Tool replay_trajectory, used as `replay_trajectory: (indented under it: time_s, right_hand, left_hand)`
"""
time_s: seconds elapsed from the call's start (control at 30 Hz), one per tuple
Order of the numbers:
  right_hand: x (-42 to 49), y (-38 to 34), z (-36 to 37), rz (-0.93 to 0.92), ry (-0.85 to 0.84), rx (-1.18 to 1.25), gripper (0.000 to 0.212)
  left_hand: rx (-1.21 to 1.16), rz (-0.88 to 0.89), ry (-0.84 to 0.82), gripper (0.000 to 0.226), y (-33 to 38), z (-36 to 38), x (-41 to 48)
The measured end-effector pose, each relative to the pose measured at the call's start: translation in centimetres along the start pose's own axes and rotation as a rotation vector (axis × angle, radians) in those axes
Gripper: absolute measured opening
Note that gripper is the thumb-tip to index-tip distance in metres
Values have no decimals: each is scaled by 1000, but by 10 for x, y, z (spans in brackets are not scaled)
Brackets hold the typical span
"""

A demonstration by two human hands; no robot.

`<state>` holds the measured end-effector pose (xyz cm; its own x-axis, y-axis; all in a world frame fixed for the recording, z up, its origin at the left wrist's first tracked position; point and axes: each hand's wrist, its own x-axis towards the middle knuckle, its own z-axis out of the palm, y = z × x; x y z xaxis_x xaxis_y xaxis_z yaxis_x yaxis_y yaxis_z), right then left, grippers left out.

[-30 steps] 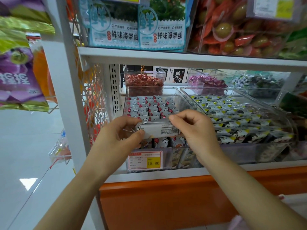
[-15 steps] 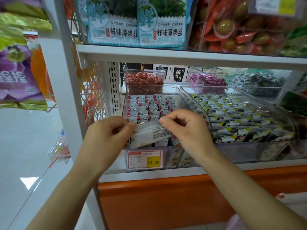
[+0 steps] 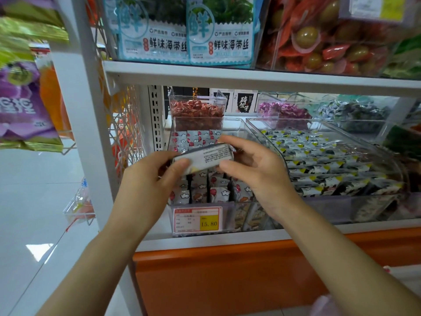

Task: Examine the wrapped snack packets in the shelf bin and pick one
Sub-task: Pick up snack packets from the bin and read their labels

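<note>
Pinched at both ends and raised over the clear shelf bin: one wrapped snack packet, lying level, pale printed back turned up toward the eyes, most likely for reading the small text. Gripped at its left end by the left hand, thumb pressed on the facing side. Clasped at its right end by the right hand, forefinger along the top edge, thumb at the lower one. Hands close together, joined only by the packet between them, a two-ended hold good for tilting and turning. Below, like packets standing on edge in rows, red-and-cloud fronts showing, packed that way for easy plucking. Fixed to the bin's front wall, a price label facing the aisle. Judged as mid-examination, with one packet out and the choice likely close. Just to the right, a wider bin of black-and-yellow packets, untouched.
</note>
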<state>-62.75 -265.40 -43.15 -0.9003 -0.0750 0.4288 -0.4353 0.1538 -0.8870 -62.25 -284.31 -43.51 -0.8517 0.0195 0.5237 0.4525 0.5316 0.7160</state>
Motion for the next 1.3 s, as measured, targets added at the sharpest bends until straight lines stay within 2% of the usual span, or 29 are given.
replay_trajectory:
  time_s: [0.07,0.13,0.23,0.3,0.43,0.53,0.7,0.9,1.07,1.3]
  right_hand:
    - [3,0,-2,-26,10,-64,40]
    - [6,1,-5,-7,119,-43,35]
    - [9,6,-12,63,329,3,26]
    - [11,8,-16,91,397,24,26]
    - [10,11,-16,84,400,-16,22]
    - [9,12,-16,82,396,-41,25]
    - [9,13,-13,86,372,-27,22]
    - [11,15,-7,81,367,-26,23]
    - [14,13,-6,36,338,-95,13]
    - [27,6,6,-117,144,-472,25]
  left_hand:
    - [-23,-17,31,32,0,4,3]
    - [10,-1,82,38,-1,8,3]
    - [330,167,95,33,-2,13,3]
    - [526,270,-9,30,-2,17,3]
    - [783,248,-326,47,-4,27,4]
    - [916,257,-395,58,-10,30,6]
    - [983,259,-435,67,-11,32,7]
    - [1031,305,-456,91,-9,31,7]
    - [904,264,-457,86,-10,27,1]
    - [811,257,-489,83,-10,17,-5]
